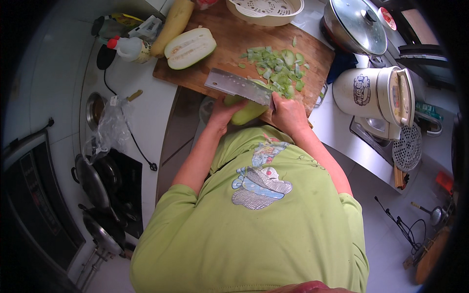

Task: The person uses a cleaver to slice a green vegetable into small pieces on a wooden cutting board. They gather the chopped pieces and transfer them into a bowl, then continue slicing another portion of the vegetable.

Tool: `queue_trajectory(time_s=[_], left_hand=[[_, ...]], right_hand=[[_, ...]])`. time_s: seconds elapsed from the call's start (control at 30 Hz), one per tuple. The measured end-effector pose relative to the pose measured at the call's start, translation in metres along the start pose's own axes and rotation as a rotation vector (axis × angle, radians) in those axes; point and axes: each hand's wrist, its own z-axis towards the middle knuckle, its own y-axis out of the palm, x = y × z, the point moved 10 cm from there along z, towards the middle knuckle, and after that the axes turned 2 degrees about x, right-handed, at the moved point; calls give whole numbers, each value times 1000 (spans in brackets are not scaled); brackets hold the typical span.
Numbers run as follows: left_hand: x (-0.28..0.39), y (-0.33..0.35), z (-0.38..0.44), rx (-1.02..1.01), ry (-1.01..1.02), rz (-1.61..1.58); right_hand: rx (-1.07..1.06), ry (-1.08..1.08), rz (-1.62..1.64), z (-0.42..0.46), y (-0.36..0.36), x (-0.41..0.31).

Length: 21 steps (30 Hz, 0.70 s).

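My right hand (289, 112) is closed on the handle of a cleaver (238, 86), whose broad blade points left and lies across a pale green gourd (247, 111). The gourd is at the near edge of the wooden cutting board (227, 47), held from the left by my left hand (225, 111). Part of the gourd is hidden under the blade. Green peelings (280, 69) lie heaped on the board beyond the cleaver. A halved gourd (190, 48) rests cut face up at the board's left, beside a long yellowish gourd (174, 27).
A cream strainer basket (267, 11) stands at the board's far edge. To the right are a lidded pan (357, 25) and a cream rice cooker (370, 95). On the left counter are a white bottle with a red cap (130, 48), a plastic bag (113, 124) and a black cable.
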Motion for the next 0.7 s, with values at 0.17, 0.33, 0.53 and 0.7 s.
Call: queue_trajectory(time_s=[0.17, 0.33, 0.53, 0.7], left_hand=[[1, 0, 2, -3, 46, 13], [6, 1, -3, 20, 64, 87], [-5, -2, -2, 46, 38, -12], [-5, -6, 6, 57, 34, -14]], right_hand=[[-62, 7, -19, 7, -5, -8], [-125, 40, -83, 19, -5, -12], [-205, -14, -144, 29, -12, -30], [-204, 91, -56, 52, -12, -18]])
